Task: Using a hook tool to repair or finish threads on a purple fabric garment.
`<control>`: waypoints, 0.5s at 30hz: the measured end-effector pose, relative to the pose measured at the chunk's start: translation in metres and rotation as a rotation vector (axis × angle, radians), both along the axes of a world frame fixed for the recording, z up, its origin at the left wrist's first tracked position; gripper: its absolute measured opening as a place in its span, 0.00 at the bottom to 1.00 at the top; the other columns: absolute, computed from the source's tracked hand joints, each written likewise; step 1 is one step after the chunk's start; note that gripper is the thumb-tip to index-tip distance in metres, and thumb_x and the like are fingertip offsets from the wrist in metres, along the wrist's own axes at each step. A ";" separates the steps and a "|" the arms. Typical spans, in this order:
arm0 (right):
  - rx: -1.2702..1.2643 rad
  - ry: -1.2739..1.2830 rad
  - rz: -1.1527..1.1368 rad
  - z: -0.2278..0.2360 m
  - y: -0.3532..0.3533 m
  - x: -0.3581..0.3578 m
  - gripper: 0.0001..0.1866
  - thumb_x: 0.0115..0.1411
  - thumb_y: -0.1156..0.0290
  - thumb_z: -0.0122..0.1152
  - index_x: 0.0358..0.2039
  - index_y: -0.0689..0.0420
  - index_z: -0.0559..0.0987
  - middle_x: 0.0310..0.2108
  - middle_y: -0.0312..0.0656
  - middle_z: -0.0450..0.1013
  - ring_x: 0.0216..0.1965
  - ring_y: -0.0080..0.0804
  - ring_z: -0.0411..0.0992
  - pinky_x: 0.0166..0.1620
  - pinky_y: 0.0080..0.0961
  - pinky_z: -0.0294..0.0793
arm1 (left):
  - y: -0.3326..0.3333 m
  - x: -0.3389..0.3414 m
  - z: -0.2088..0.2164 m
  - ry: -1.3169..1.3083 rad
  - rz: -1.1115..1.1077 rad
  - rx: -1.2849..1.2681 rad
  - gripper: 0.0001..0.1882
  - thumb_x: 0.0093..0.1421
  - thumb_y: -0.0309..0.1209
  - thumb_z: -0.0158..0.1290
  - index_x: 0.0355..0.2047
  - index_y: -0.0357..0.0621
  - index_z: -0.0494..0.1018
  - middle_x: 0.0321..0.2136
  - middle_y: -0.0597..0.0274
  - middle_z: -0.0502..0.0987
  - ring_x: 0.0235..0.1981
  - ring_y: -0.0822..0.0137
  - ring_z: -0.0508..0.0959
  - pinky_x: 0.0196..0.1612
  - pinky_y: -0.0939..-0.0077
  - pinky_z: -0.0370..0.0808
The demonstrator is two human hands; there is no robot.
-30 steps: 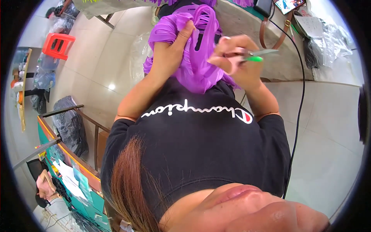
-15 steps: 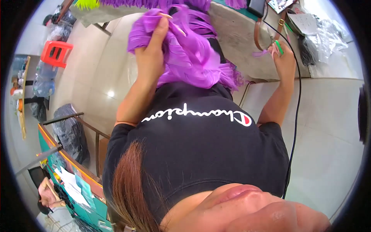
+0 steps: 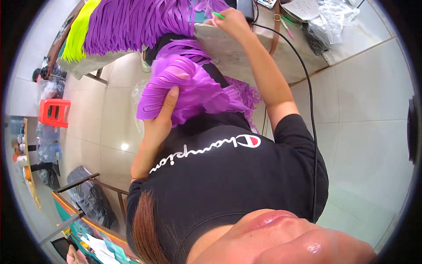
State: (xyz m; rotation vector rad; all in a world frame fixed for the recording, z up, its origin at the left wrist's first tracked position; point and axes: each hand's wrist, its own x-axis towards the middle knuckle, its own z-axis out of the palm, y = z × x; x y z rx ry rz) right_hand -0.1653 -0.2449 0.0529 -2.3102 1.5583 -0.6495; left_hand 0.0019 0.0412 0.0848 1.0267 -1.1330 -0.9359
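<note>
My left hand [image 3: 165,108] is closed round a bunch of purple strips [image 3: 198,97], its thumb pressed on top. The bunch spreads over my lap, and loose ends hang beside my leg. At the edge of the workbench, my right hand [image 3: 233,23] is closed on a small green-handled tool [image 3: 218,15]. Its working end is too small to make out. Pale purple scraps [image 3: 206,6] show beside those fingers. A long row of purple fringe [image 3: 136,24] lies on the bench and droops over its front edge.
Yellow-green fringe [image 3: 80,33] hangs at the bench's left end. A black cable [image 3: 303,70] runs from the bench past my right arm. A brown strap [image 3: 275,33], a pen [image 3: 286,29] and clear plastic bags [image 3: 336,17] are at the right. A red stool [image 3: 55,112] stands left.
My right hand has moved left and farther away, to the bench edge beside the purple fringe, still with the green tool. My left hand has come lower and nearer with the purple bunch. The view has shifted.
</note>
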 end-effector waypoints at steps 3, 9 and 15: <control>-0.073 0.029 -0.086 -0.033 -0.084 0.024 0.25 0.45 0.47 0.67 0.24 0.60 0.81 0.28 0.53 0.76 0.31 0.48 0.76 0.37 0.38 0.75 | -0.005 -0.005 -0.005 0.012 -0.016 0.063 0.15 0.62 0.25 0.50 0.48 0.34 0.70 0.39 0.53 0.77 0.40 0.65 0.77 0.49 0.72 0.71; 0.035 -0.251 -0.097 -0.029 -0.113 0.059 0.16 0.55 0.61 0.60 0.33 0.63 0.78 0.23 0.49 0.76 0.26 0.42 0.77 0.30 0.35 0.78 | -0.003 0.016 -0.013 0.996 -0.503 0.305 0.23 0.60 0.21 0.46 0.56 0.29 0.59 0.49 0.42 0.71 0.50 0.52 0.74 0.54 0.59 0.71; 0.010 -0.140 -0.012 -0.042 -0.126 0.054 0.16 0.51 0.58 0.62 0.17 0.58 0.80 0.19 0.48 0.75 0.23 0.37 0.77 0.26 0.34 0.75 | 0.006 0.030 -0.035 1.135 -0.582 0.064 0.30 0.63 0.36 0.46 0.61 0.34 0.52 0.57 0.44 0.63 0.59 0.49 0.65 0.60 0.52 0.62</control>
